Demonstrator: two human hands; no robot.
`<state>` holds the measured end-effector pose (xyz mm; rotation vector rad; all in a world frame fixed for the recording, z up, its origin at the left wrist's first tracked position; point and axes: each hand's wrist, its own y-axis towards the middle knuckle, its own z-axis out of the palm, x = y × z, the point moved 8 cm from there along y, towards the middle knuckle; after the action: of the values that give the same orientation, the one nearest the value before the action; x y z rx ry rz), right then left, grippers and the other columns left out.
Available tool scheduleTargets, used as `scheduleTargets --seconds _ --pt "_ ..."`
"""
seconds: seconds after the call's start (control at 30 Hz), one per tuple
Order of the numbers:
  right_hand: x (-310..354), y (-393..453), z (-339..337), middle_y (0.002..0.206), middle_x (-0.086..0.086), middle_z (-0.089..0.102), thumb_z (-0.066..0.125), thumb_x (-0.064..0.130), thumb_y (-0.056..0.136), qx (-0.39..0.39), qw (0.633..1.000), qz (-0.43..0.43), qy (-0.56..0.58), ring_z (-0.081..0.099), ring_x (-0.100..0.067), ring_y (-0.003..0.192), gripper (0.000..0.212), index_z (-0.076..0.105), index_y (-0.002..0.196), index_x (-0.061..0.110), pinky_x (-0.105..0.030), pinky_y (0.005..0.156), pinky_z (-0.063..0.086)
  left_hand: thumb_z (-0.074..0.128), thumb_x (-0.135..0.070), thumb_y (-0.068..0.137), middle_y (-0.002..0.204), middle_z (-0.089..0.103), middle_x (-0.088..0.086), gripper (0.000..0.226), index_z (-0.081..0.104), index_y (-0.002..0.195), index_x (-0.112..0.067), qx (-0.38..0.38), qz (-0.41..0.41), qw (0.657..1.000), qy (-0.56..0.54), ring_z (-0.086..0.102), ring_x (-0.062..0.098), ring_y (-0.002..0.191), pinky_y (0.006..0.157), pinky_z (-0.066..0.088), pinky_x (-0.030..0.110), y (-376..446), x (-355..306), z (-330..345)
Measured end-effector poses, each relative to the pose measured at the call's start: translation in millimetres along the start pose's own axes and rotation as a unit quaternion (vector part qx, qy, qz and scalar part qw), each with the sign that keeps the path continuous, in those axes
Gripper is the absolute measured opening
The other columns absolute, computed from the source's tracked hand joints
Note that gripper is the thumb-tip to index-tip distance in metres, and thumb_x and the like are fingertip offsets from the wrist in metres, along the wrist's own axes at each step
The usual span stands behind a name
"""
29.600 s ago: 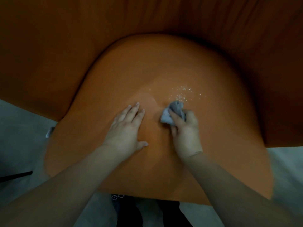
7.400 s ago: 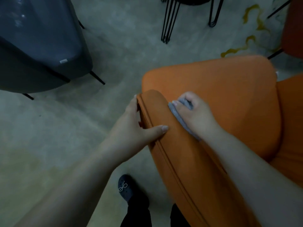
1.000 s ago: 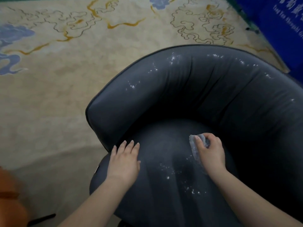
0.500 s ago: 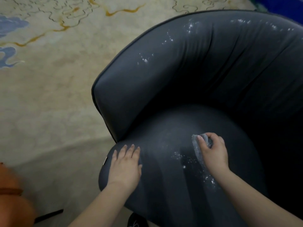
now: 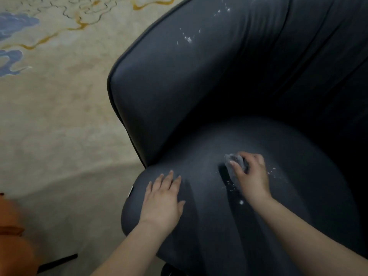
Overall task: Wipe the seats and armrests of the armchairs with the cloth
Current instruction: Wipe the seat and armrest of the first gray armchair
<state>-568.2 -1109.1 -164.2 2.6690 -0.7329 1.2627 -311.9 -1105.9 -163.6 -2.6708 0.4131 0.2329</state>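
Here, a right hand grips a bunched grey cloth against the seat of a dark grey armchair, while the left hand lies flat, fingers straight, near the seat's front edge. White specks dot the backrest (more beside the cloth). Patterned carpet and an orange chair's edge lie left.
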Motion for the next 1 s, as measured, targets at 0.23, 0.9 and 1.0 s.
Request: scheduleTargets --seconds 0.23,0.9,1.0 --pt "8 0 57 0.108 -0.013 0.055 0.072 0.019 0.081 -0.014 0.979 -0.120 -0.164 0.049 -0.035 0.094 0.033 0.068 0.114 0.021 -0.043 0.082 0.042 0.045 -0.049 0.095 0.162 0.000 -0.006 0.071 0.008 0.154 -0.031 -0.009 0.005 1.000 -0.014 0.000 0.019 0.149 0.121 0.004 0.040 14 11 39" --pt "20 60 75 0.101 -0.014 0.048 0.067 0.020 0.087 -0.010 0.983 -0.148 -0.107 0.053 -0.036 0.097 0.027 0.068 0.113 0.010 -0.037 0.092 0.045 0.050 -0.062 0.088 0.162 -0.003 -0.006 0.082 0.007 0.153 -0.038 -0.044 0.005 0.999 -0.029 0.001 0.019 0.148 0.119 0.008 0.038 31 27 41" --pt "44 62 108 0.108 -0.017 0.051 0.067 0.017 0.087 0.011 0.982 -0.167 -0.092 0.053 -0.036 0.102 0.027 0.068 0.112 0.010 -0.036 0.094 0.045 0.052 -0.063 0.086 0.162 -0.003 -0.006 0.084 0.008 0.153 -0.038 -0.051 0.009 0.998 -0.032 0.000 0.019 0.148 0.118 0.008 0.037 33 29 43"
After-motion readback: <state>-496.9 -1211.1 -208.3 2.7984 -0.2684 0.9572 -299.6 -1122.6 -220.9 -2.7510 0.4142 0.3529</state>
